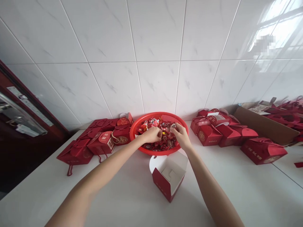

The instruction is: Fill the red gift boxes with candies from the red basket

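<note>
Both hands are over a red plastic basket [158, 153] heaped with wrapped candies [163, 145]. On its left side, my left hand [153, 135] is closed with the fingers curled down at the candies; what they hold, if anything, is hidden. My right hand [181, 135], at the basket's right side, pinches a wrapped candy [173, 125] with a whitish and red wrapper. Just in front of the basket, below and between my forearms, stands an open red gift box [162, 183]. Its white inside shows, with nothing visible in it.
Folded red gift boxes [100, 142] are grouped left of the basket. More red boxes [209, 135] stand at the right, with a single box [263, 151] nearer. Far right is a cardboard carton [258, 124] holding red items. A tiled wall [158, 82] rises behind the white table [123, 195].
</note>
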Tool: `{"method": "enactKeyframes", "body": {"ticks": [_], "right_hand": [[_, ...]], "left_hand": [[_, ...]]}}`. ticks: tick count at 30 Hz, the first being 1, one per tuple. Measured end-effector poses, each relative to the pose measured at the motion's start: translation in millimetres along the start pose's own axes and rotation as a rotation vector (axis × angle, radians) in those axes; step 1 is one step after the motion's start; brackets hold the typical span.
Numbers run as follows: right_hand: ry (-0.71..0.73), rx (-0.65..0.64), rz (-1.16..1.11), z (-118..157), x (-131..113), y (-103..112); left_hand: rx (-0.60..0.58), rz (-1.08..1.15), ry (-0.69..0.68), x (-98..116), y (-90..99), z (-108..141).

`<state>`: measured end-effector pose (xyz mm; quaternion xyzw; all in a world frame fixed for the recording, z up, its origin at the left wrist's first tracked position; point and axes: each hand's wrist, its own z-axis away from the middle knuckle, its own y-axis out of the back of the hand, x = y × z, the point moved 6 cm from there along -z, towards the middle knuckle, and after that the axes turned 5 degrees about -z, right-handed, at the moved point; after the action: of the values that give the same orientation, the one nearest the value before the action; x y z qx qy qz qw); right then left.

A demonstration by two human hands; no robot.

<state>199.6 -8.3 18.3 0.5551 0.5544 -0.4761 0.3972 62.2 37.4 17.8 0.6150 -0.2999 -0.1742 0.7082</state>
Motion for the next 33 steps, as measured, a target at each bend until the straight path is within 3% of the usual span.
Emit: {"method": "enactKeyframes", "body": {"ticks": [8,14,22,28,33], "right_hand": [[-0.011,-0.003,-0.034,-1,1,-1],[-0.023,0.004,-0.071,-1,3,0],[-0.026,0.009,-0.226,-4,7,6],[-0.085,-0.080,-0.374,-2,3,3],[-0.082,0.039,-0.488,-6,8,9]], "left_hand": [[0.132,0.558,-0.058,-31,15.4,7],[0.196,0.688,0.008,-36,8.8,9],[0.443,0.755,0.027,-29,22.7,3],[0.413,0.959,-0.122,-3,29.9,-11],[0.356,0.801,-0.042,-26,34.1,-10]]}}
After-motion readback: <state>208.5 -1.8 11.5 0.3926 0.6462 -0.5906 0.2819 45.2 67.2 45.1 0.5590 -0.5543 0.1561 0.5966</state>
